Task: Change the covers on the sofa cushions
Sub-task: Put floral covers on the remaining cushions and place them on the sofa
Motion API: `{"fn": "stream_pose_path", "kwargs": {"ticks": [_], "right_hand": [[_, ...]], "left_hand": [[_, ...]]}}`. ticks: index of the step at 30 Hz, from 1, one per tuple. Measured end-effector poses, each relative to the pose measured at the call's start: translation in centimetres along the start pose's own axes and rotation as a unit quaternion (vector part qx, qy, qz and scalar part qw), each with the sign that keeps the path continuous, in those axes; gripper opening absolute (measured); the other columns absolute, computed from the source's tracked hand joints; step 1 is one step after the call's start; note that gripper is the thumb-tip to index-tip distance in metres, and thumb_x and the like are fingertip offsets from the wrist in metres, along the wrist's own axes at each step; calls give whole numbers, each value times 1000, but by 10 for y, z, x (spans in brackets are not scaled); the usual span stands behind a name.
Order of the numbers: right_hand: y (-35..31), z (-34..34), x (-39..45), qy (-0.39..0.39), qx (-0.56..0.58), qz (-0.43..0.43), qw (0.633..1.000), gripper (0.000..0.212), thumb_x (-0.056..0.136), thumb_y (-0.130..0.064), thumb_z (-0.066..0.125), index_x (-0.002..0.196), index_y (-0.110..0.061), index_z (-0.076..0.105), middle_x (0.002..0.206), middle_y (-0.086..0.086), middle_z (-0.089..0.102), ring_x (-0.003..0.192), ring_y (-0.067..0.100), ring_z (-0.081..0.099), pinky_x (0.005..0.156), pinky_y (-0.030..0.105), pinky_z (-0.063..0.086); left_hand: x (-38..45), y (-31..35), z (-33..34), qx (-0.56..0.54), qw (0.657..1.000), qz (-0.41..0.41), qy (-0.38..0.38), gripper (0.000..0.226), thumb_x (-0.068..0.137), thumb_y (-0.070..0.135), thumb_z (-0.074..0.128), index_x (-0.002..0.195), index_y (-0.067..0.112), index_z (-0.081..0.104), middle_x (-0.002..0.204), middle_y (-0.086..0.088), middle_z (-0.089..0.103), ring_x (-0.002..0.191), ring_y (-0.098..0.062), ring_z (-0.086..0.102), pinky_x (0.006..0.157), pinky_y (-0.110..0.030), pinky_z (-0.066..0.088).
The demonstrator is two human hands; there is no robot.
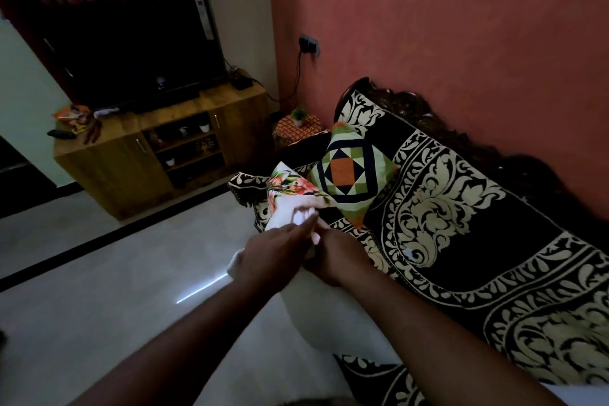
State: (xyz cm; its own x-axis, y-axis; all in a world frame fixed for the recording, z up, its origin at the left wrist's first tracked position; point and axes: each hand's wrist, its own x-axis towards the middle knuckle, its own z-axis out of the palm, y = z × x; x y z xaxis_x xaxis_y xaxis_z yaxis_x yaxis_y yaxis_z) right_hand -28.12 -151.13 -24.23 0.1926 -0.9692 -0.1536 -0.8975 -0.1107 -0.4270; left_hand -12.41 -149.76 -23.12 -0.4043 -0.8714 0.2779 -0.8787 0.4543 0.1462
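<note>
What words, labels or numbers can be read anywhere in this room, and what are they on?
None can be read.
Orange packets on the wooden TV cabinet: print too small and blurred.
Strip by the television: markings too dark and blurred.
Floral cushion cover and patchwork cushion: patterns only, no writing.
</note>
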Motion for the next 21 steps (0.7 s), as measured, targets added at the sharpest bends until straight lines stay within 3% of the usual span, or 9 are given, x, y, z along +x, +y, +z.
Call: {"fn": "stream_pose_path", "kwargs": {"ticks": [3, 5, 9, 12, 14, 15, 17, 19, 21], "right_hand": [[6, -4, 0, 42, 51, 20, 998, 63, 79, -42, 70, 136, -35, 45, 121, 4, 67, 106, 32, 65, 81, 34, 52], [11, -4, 4, 40, 66, 46, 996, 58, 78, -44, 70, 131, -32, 49, 116, 6, 69, 103, 32, 66, 78, 34, 51], [13, -9, 11, 0, 208, 136, 969, 37, 98, -44, 52, 129, -25, 58, 115, 11, 70, 105, 31, 66, 88, 37, 50], [25, -10, 18, 5, 269, 123, 955, 47, 81, -47, 68, 123, -27, 63, 109, -1, 72, 99, 21, 68, 91, 39, 55], [41, -12, 20, 32, 347, 113, 930, 55, 65, -40, 77, 117, -23, 68, 108, -4, 74, 100, 17, 70, 94, 39, 56], [48, -15, 19, 43, 384, 111, 915, 52, 63, -32, 80, 113, -19, 70, 109, -3, 75, 103, 18, 70, 96, 38, 55], [57, -21, 15, 50, 441, 125, 887, 44, 70, -14, 80, 113, -15, 70, 113, 2, 74, 108, 20, 68, 98, 36, 53], [64, -25, 15, 57, 470, 142, 869, 35, 81, -7, 74, 114, -15, 69, 115, 6, 73, 106, 22, 68, 91, 33, 54], [69, -33, 17, 77, 458, 180, 867, 20, 91, -18, 66, 110, -19, 69, 113, 8, 72, 96, 19, 66, 74, 22, 51]], "left_hand": [[-4, -14, 4, -72, 989, -110, 65, 49, 94, 45, 64, 140, 36, 50, 101, 3, 72, 76, -25, 68, 55, -31, 49], [-1, -8, 3, -133, 976, -162, 55, 33, 97, 46, 58, 129, 37, 53, 102, 1, 74, 78, -28, 70, 63, -34, 53], [21, 35, 1, -107, 991, -67, -30, 30, 100, 37, 48, 127, 33, 58, 107, -2, 73, 94, -28, 67, 74, -34, 51], [26, 19, 8, -151, 984, -98, -10, 55, 91, 62, 52, 139, 36, 47, 116, 2, 69, 99, -23, 65, 78, -34, 51], [14, -13, 24, -136, 984, -110, -13, 70, 80, 72, 59, 136, 32, 48, 119, 4, 65, 104, -21, 61, 82, -36, 50], [7, -29, 32, -126, 984, -121, -32, 67, 79, 71, 62, 132, 30, 51, 119, 4, 63, 107, -21, 59, 84, -37, 50], [-2, -47, 42, -158, 973, -145, -83, 41, 86, 48, 69, 122, 31, 61, 113, 5, 67, 105, -23, 61, 81, -35, 48], [-4, -46, 41, -219, 962, -121, -106, 29, 89, 28, 68, 118, 30, 68, 106, 5, 72, 98, -19, 65, 74, -26, 42], [-4, -31, 31, -284, 946, -72, -141, 17, 93, 42, 59, 107, 35, 66, 92, 12, 70, 86, -8, 65, 71, -20, 39]]}}
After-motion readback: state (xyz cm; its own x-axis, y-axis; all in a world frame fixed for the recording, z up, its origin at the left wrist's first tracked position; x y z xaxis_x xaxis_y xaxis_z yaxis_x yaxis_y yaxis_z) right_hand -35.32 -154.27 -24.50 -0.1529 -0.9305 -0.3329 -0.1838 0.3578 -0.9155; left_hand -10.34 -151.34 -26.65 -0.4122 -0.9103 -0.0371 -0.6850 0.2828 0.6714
